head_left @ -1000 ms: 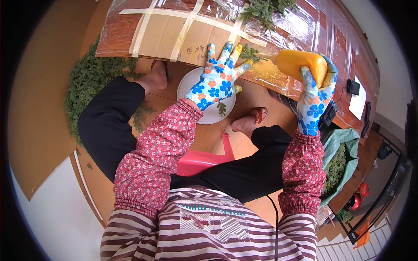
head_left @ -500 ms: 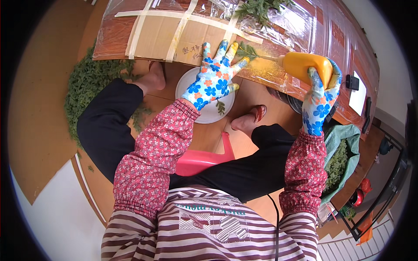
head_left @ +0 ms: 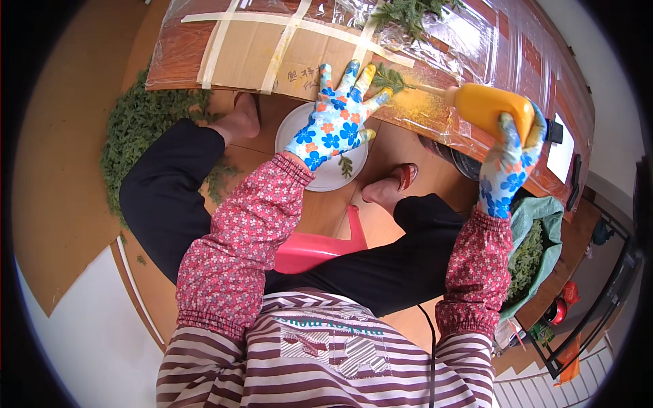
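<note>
Left hand: your left hand (head_left: pixel 335 126), in a white glove printed with blue and orange flowers, lies spread and flat, grasping nothing; the fingertips press on the near edge of the worktop (head_left: pixel 224 47), and the palm hangs out over the white plate (head_left: pixel 299 126).
Right hand: your right hand (head_left: pixel 509 165), in a matching glove, is clenched around the orange bottle (head_left: pixel 491 107), gripping its rounded base.
Bottle: it lies tilted almost flat, nozzle toward your left, its tip over the worktop just beside your left fingertips.
Sprig: a small green sprig (head_left: pixel 390 79) lies on the worktop, touching the tips of your left fingers, close to the nozzle.
Powder: a patch of yellow powder (head_left: pixel 415 103) covers the plastic sheet under the nozzle.
Worktop: brown cardboard strapped with pale tape, under clear plastic film; more green sprigs (head_left: pixel 408 13) sit at its far edge.
Plate: it rests on the floor below the worktop edge, between your bare feet, with a bit of green on it.
Floor left: a heap of green cuttings (head_left: pixel 139 126) lies beside your left knee.
Right side: a green sack (head_left: pixel 544 224) full of the same greenery stands by your right elbow.
Seat: a red plastic stool (head_left: pixel 320 248) shows between your legs.
</note>
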The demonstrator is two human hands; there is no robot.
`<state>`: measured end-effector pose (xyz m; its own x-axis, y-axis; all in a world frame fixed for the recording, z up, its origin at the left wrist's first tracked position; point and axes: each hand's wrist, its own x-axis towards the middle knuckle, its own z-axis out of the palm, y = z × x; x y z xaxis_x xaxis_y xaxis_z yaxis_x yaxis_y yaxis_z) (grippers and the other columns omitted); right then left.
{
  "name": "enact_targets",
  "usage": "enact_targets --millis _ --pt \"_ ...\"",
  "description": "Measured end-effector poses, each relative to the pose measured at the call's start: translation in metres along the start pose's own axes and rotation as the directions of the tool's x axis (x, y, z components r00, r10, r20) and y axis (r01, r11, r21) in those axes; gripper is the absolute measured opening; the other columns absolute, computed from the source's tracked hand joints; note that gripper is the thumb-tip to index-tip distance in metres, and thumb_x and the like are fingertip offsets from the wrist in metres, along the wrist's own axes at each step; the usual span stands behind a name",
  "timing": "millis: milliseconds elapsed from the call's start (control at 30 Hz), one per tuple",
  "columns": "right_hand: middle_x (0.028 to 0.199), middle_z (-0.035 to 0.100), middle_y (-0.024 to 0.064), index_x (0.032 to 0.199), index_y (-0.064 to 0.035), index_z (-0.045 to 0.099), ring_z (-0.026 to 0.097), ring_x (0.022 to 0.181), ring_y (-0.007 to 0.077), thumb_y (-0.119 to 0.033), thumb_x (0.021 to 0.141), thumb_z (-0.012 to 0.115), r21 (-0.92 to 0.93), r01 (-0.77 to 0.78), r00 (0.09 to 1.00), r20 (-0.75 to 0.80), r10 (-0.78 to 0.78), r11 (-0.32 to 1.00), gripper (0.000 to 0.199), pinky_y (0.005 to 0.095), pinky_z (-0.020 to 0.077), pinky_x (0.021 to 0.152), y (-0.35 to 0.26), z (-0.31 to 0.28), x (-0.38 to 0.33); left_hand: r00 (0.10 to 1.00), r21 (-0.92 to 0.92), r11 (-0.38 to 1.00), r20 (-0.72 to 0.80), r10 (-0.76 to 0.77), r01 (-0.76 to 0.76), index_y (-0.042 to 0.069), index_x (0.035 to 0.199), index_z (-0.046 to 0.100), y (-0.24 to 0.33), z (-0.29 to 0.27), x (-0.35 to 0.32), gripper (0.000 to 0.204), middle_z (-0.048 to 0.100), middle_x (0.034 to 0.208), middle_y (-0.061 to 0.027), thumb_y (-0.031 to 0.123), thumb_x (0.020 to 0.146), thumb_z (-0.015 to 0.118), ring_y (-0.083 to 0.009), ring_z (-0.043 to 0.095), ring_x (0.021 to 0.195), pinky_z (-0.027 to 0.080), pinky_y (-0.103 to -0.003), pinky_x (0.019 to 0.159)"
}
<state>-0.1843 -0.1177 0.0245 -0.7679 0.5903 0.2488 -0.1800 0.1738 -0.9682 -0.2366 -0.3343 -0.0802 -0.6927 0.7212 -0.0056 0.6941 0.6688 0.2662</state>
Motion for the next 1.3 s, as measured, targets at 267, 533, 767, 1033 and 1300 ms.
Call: enact_targets --millis 267,533,767,1033,1300 --pt "0.106 0.054 0.0075 0.114 -0.0027 0.049 0.053 0.099 0.0151 -0.002 0.077 0.066 -0.045 -0.003 0.997 0.079 0.007 0.999 0.041 0.0276 0.0409 0.09 0.007 0.007 0.001 1.0 0.023 1.0 -0.002 0.007 -0.007 0.023 0.137 0.036 0.001 0.002 0.001 0.062 0.023 0.144 -0.0159 0.04 0.081 0.058 -0.0335 0.017 0.135 0.006 -0.061 0.104" --pt "0.107 0.053 0.0083 0.114 -0.0023 0.049 0.052 0.1 0.0154 0.001 0.079 0.063 -0.092 -0.024 0.997 0.074 0.031 0.996 0.038 0.0275 0.04 0.092 0.011 0.001 0.003 1.0 0.016 1.0 -0.022 0.013 -0.013 0.024 0.137 0.035 0.001 0.002 -0.001 0.063 0.022 0.145 -0.0155 0.044 0.081 0.057 -0.0335 0.018 0.134 0.004 -0.06 0.104" --pt "0.107 0.053 0.0085 0.114 -0.0011 0.048 0.053 0.1 0.0161 0.001 0.08 0.061 -0.123 -0.002 0.998 0.057 0.009 0.992 0.036 0.0283 0.0417 0.091 0.012 -0.013 0.007 1.0 0.006 1.0 0.016 -0.001 0.001 0.024 0.137 0.035 0.0 0.002 0.001 0.064 0.022 0.145 -0.0153 0.045 0.081 0.057 -0.0338 0.017 0.134 0.004 -0.06 0.104" --pt "0.104 0.055 0.0085 0.111 -0.0021 0.05 0.054 0.097 0.0162 -0.001 0.076 0.066 0.032 -0.027 0.999 -0.017 0.027 0.999 0.039 0.0292 0.0428 0.088 0.002 -0.006 0.006 1.0 0.02 1.0 0.01 0.009 -0.009 0.024 0.136 0.037 0.0 0.0 0.003 0.06 0.022 0.145 -0.0157 0.039 0.082 0.057 -0.0343 0.018 0.134 0.007 -0.061 0.104" --pt "0.109 0.052 0.008 0.115 -0.0021 0.048 0.051 0.102 0.0168 -0.006 0.079 0.063 -0.03 -0.032 0.997 0.073 0.034 0.999 0.04 0.03 0.0393 0.092 -0.001 0.018 0.0 0.999 -0.065 0.998 -0.037 -0.001 -0.002 0.02 0.132 0.044 -0.001 -0.001 -0.002 0.051 0.029 0.141 -0.0169 0.021 0.082 0.051 -0.0354 0.017 0.134 0.006 -0.062 0.103"
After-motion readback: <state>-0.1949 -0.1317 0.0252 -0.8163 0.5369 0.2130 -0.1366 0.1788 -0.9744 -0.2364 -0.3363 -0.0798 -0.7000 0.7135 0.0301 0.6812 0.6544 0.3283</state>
